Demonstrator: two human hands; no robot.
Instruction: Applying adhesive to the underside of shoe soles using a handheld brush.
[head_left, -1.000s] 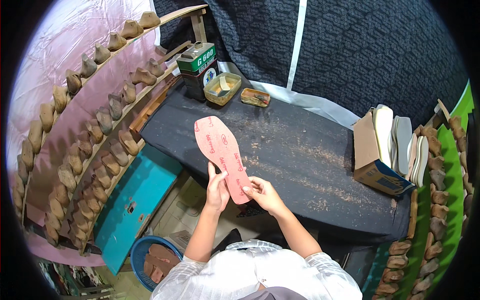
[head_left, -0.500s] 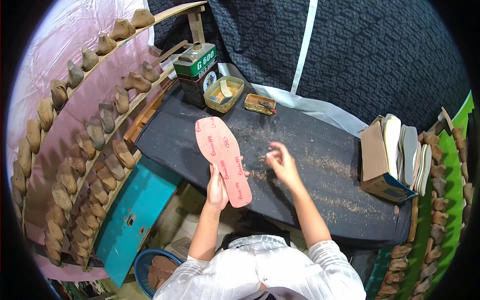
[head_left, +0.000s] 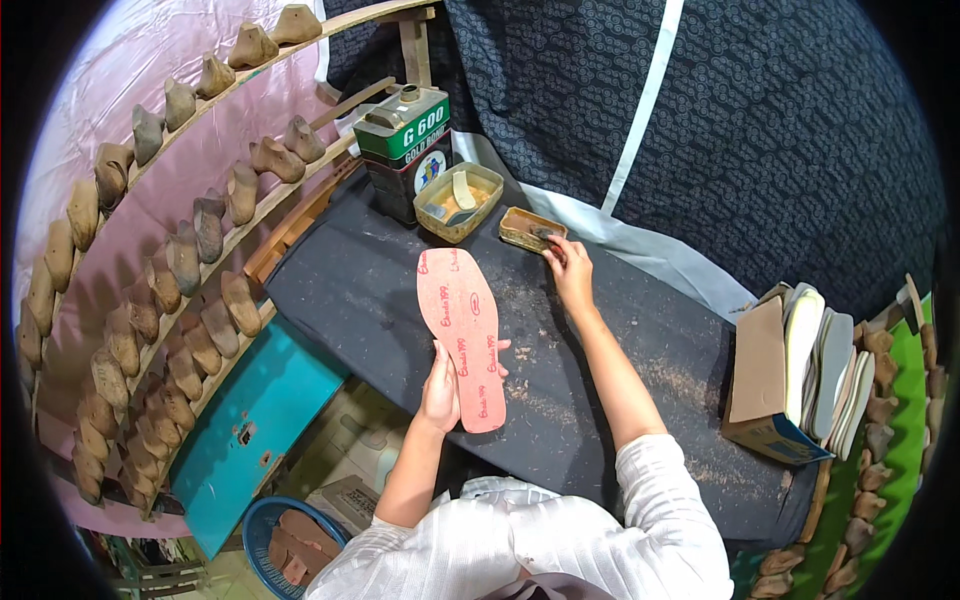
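My left hand [head_left: 439,392] grips a pink insole sheet [head_left: 465,335] by its narrow end, thumb along the left edge and fingertips showing at the right edge. The sheet is sole-shaped, with red print on its upper face, and is held tilted over the dark worktable. My right hand [head_left: 572,272] reaches to the small shallow tray [head_left: 519,239] at the table's far side. Its fingers pinch the handle of what looks like a small brush [head_left: 553,240] lying in that tray; the brush's far end is hard to make out.
A green and black metal can [head_left: 405,150] and a square tub [head_left: 487,207] holding a pale scraper stand at the back. Crumbs litter the dark table cover [head_left: 640,350]. At right, a cardboard box [head_left: 757,365] holds soles. Shoe lasts [head_left: 240,300] line curved racks; a blue basket [head_left: 253,530] sits below left.
My right hand has gone from over the middle of the table to the small tray and closed on the brush. The left hand still holds the insole. The whole view has shifted slightly.
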